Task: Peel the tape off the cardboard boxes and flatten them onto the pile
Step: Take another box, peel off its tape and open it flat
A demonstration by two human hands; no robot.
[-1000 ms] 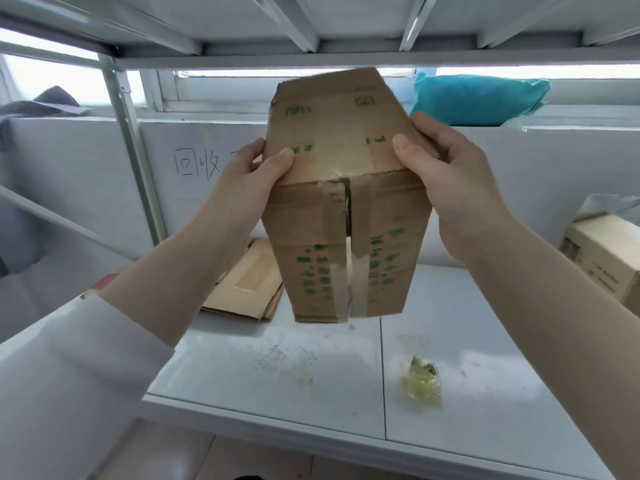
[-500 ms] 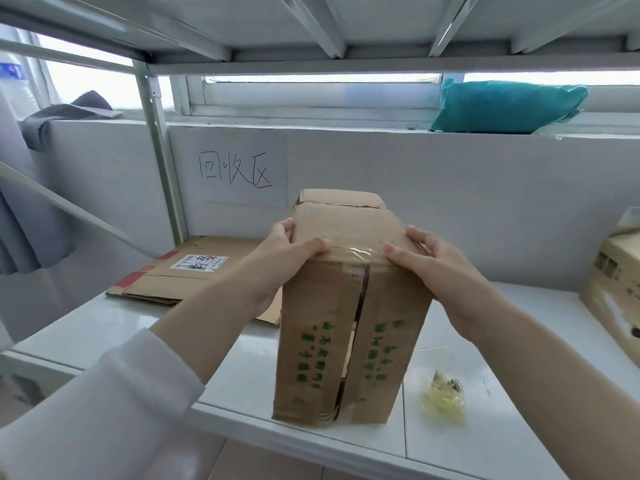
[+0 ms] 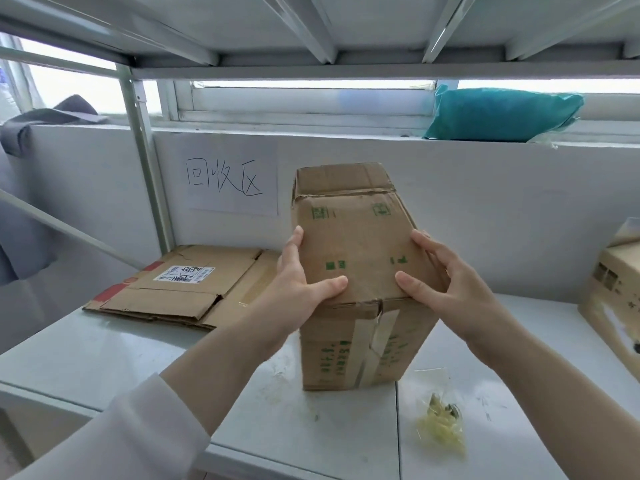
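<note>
White shelf surface [image 3: 104, 358]: a metal rack deck that carries everything below, with a low white wall behind it and a window ledge above that wall.

Cardboard box [image 3: 356, 244]: brown with green print, standing tall on the shelf surface near its front edge, at the centre of the view. Its flaps are shut, and its upper face tips towards the camera.

Flattened cardboard pile [image 3: 180, 292]: lies flat on the shelf surface to the left of the cardboard box, against the wall. A white shipping label [image 3: 183, 273] is on its top sheet.

Teal bag [image 3: 498, 116]: rests on the window ledge, upper right.

Paper sign [image 3: 232, 178]: handwritten, fixed to the wall above the pile.

Second box [image 3: 616, 292]: at the right edge, partly cut off.

Left hand [image 3: 298, 289]: clamped on the box's left upper edge, thumb laid across the top face, fingers curled round the side.

Right hand [image 3: 446, 282]: mirrors this on the right edge, thumb on top, fingers spread down the side.

Tape strip [image 3: 374, 344]: pale and wrinkled, running down the seam of the near face.

Tape wad [image 3: 441, 424]: a crumpled yellowish clump on the shelf surface, just right of the box's base.
</note>
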